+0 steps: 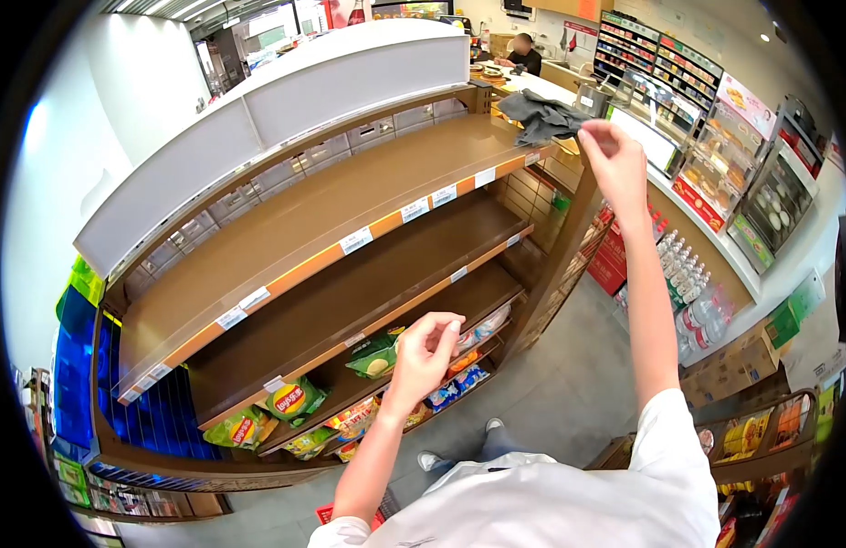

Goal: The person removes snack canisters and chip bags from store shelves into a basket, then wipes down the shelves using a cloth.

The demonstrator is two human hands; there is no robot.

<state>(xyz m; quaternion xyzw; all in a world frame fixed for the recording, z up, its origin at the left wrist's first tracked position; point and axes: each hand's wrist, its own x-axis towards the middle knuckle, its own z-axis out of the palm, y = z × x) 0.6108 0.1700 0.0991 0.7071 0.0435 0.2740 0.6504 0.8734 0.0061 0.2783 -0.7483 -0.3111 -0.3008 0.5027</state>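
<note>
My right hand point(614, 157) is raised at the right end of the top shelf point(350, 196), its curled fingertips at the edge of a dark grey cloth point(543, 117). The cloth lies crumpled over the shelf's corner. Whether the fingers pinch it is hard to tell. My left hand point(425, 354) hovers in front of the lower shelves, fingers bent towards the thumb, and what they hold, if anything, is too small to name. Beyond it, a green chip bag point(377, 354) lies on a lower shelf. Price labels point(357, 240) line the top shelf's front edge.
More snack bags point(295, 399) fill the lower shelves. At the right are a counter point(715, 247), bottles point(683, 274) and cardboard boxes point(738, 370). A person point(525, 57) sits behind the far counter. Another snack rack point(751, 443) stands at the lower right.
</note>
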